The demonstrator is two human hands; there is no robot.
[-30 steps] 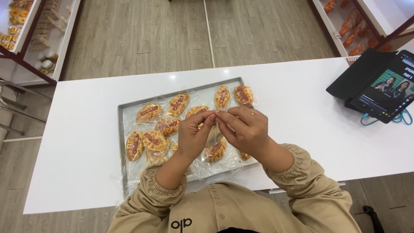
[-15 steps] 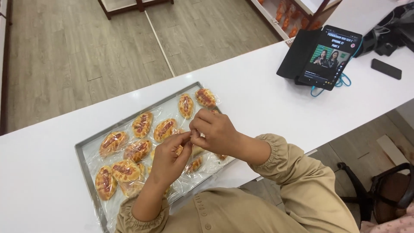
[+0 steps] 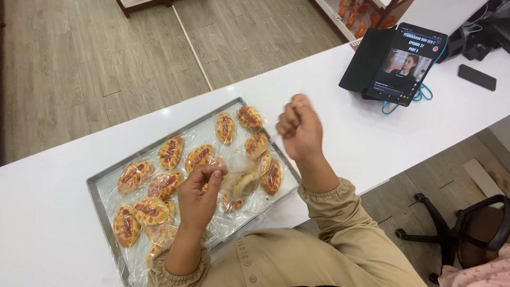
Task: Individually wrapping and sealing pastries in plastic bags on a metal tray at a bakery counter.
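We pinch the top of a clear bag point(image 3: 241, 178) holding a bun between the fingers of our left hand point(image 3: 199, 194) — it hangs just over the metal tray point(image 3: 98, 186) of wrapped buns point(image 3: 170, 152) on the white table point(image 3: 48, 234). Our right hand point(image 3: 298, 126) is raised in a loose fist above the tray's edge — whether it holds anything, we cannot tell.

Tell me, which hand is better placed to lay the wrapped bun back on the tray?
Probably the left hand. It pinches the wrapped bun directly over the tray. The right hand is a closed fist raised above the tray's far edge, apart from the bun.
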